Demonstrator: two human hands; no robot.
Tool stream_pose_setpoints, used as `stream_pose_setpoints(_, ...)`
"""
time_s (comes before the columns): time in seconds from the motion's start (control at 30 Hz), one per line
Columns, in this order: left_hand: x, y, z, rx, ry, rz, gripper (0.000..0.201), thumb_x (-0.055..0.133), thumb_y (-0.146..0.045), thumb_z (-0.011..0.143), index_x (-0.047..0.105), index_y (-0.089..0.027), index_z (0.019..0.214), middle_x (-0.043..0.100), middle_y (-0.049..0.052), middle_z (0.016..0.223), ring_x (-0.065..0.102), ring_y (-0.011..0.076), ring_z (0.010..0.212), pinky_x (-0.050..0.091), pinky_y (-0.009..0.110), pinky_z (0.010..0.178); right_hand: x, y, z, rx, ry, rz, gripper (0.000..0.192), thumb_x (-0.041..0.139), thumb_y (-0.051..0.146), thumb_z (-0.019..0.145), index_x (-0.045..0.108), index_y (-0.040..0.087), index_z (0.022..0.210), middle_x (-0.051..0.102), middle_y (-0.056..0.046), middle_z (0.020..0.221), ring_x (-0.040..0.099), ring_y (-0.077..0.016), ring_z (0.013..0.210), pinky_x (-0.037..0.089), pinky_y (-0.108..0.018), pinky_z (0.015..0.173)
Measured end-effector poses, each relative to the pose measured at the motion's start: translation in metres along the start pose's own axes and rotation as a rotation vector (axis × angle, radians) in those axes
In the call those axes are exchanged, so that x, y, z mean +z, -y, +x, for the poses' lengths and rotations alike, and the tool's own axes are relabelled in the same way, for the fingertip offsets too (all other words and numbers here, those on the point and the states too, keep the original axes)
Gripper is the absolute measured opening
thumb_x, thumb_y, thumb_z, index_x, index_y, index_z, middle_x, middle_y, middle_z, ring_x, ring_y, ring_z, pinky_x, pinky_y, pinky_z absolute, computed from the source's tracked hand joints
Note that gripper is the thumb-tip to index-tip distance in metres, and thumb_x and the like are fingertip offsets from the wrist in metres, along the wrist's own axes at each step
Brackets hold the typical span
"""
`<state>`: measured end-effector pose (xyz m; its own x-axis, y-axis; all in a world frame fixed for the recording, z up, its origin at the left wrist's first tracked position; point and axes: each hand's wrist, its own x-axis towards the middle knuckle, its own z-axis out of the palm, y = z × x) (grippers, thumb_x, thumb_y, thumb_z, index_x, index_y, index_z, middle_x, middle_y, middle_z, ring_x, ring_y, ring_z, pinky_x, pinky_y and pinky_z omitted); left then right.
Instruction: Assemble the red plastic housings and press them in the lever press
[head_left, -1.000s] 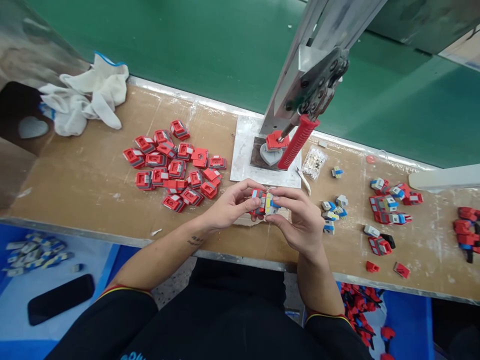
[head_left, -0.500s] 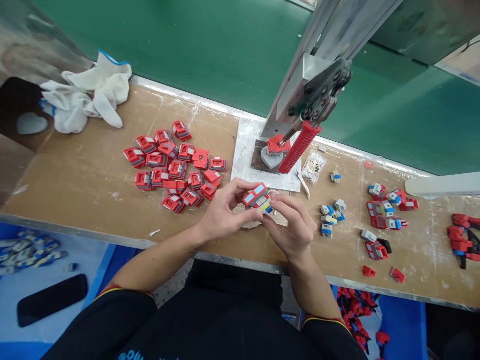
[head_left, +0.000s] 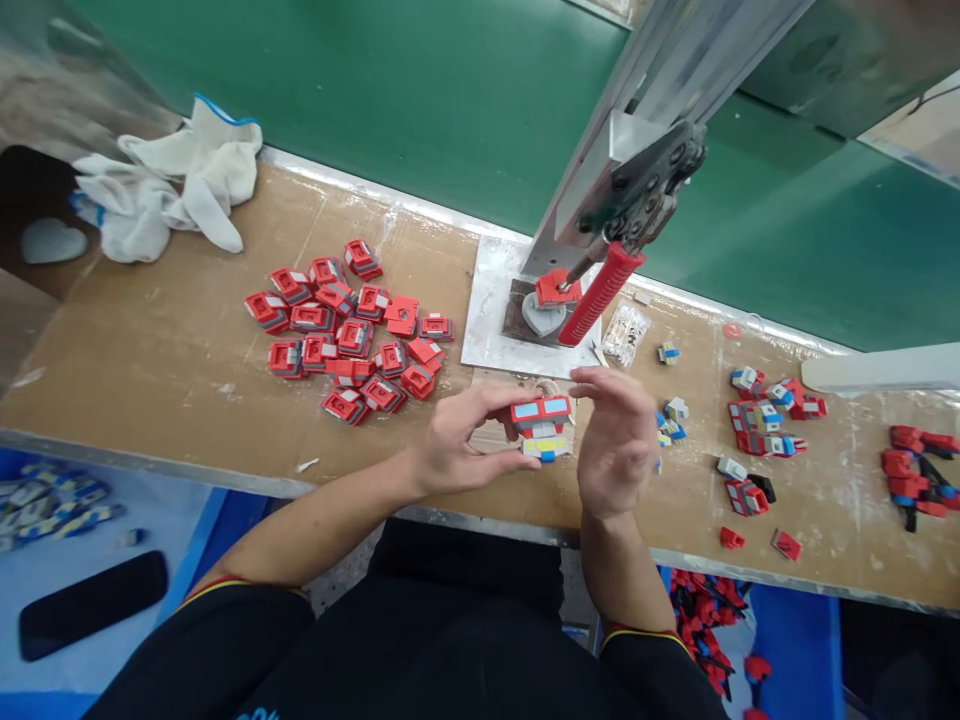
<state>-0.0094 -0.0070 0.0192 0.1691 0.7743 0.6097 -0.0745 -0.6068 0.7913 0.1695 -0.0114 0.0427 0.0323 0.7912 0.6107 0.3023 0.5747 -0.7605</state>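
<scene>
My left hand (head_left: 459,445) holds a small toy truck piece (head_left: 541,427), red on top with blue windows and a grey, yellow and blue front, above the near part of the workbench (head_left: 150,370). My right hand (head_left: 616,445) is beside it on the right, fingers spread, the fingertips just off the toy's right edge and holding nothing. Behind my hands stands a hand press with a red handle (head_left: 598,295), and a red part (head_left: 556,288) sits on its grey heart-shaped fixture (head_left: 541,318).
A heap of red parts (head_left: 349,330) lies left of the press. Small grey-blue pieces (head_left: 671,415) and joined toys (head_left: 769,420) lie to the right. White gloves (head_left: 169,190) rest at the back left. A phone (head_left: 90,605) lies on the blue surface below.
The toy was pressed between both hands. Now my right hand has let go and opened, while my left hand has turned the toy upright and moved it slightly right.
</scene>
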Motion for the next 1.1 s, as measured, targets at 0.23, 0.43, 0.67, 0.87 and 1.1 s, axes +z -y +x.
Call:
stream_pose_setpoints(0.23, 0.011, -0.005, -0.006, 0.171, 0.081, 0.242, 0.058, 0.068, -0.049, 0.100, 0.055, -0.015, 0.145, 0.080, 0.015, 0.111, 0.081, 0.0227, 0.101, 0.069, 0.030, 0.087, 0.011, 0.017, -0.003, 0.065, -0.009, -0.044, 0.059, 0.027, 0.054, 0.111, 0.071, 0.025, 0.084, 0.062, -0.002, 0.069, 0.058, -0.0173, 0.061, 0.045, -0.035, 0.054)
stream_pose_setpoints(0.43, 0.013, -0.005, -0.007, 0.183, 0.078, 0.285, 0.057, 0.066, -0.050, 0.101, 0.055, -0.015, 0.145, 0.081, 0.014, 0.107, 0.082, 0.0239, 0.095, 0.070, 0.031, 0.081, 0.010, 0.016, -0.008, 0.070, -0.042, -0.068, 0.050, 0.032, 0.035, 0.110, 0.072, 0.024, 0.082, 0.064, -0.001, 0.069, 0.056, -0.0150, 0.058, 0.043, -0.033, 0.054)
stream_pose_setpoints(0.67, 0.014, -0.007, -0.006, 0.172, 0.066, 0.274, 0.055, 0.064, -0.046, 0.103, 0.054, -0.016, 0.147, 0.081, 0.014, 0.112, 0.081, 0.0228, 0.099, 0.068, 0.028, 0.086, 0.010, 0.014, -0.007, 0.070, -0.055, -0.085, 0.050, 0.033, 0.032, 0.108, 0.074, 0.023, 0.082, 0.067, -0.002, 0.069, 0.059, -0.0157, 0.058, 0.044, -0.033, 0.054)
stream_pose_setpoints(0.87, 0.014, -0.007, -0.006, 0.145, 0.038, 0.256, 0.060, 0.072, -0.051, 0.097, 0.057, -0.016, 0.143, 0.080, 0.013, 0.110, 0.081, 0.0229, 0.094, 0.067, 0.030, 0.081, 0.010, 0.013, -0.005, 0.063, -0.069, -0.144, 0.050, 0.034, 0.032, 0.108, 0.076, 0.023, 0.081, 0.071, -0.003, 0.071, 0.063, -0.0164, 0.061, 0.046, -0.033, 0.056)
stream_pose_setpoints(1.1, 0.010, -0.008, -0.004, 0.085, 0.047, 0.165, 0.052, 0.074, -0.051, 0.095, 0.062, -0.019, 0.134, 0.078, 0.008, 0.099, 0.074, 0.0172, 0.075, 0.061, 0.027, 0.068, 0.015, 0.018, -0.005, 0.040, -0.043, -0.181, 0.053, 0.033, 0.035, 0.107, 0.073, 0.023, 0.075, 0.065, -0.002, 0.067, 0.058, -0.0162, 0.057, 0.043, -0.033, 0.054)
